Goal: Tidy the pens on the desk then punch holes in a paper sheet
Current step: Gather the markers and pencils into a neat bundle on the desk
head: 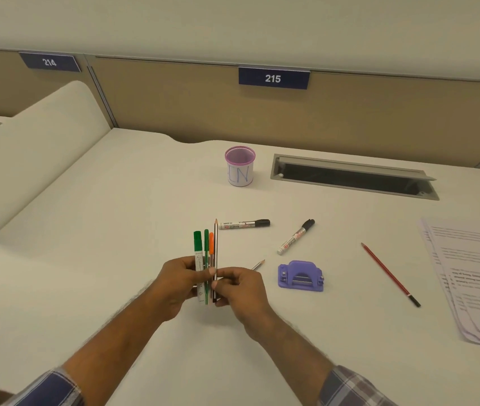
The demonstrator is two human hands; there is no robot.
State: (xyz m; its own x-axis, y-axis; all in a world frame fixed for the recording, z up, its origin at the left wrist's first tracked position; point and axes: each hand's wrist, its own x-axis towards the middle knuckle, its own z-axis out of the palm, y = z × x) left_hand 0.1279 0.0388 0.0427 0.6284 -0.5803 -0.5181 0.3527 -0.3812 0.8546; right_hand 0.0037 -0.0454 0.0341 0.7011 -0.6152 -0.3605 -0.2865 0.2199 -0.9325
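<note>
My left hand (178,284) grips an upright bundle: a green marker (198,247), a green pen (206,244), an orange-capped pen (211,244) and a dark pencil (215,241). My right hand (240,285) pinches the pencil's lower part at the bundle's right side. A pencil tip (258,264) pokes out on the desk behind my right hand. Two black-capped markers (244,224) (295,237) and a red pencil (389,273) lie loose on the desk. A purple hole punch (301,276) sits right of my hands. Paper sheets (473,276) lie stacked at the right edge.
A pink mesh pen cup (240,167) with a white label stands at the back centre, nothing showing above its rim. A grey cable tray slot (353,177) is open behind the markers. Beige partition walls (174,106) close off the back and left of the white desk (101,244).
</note>
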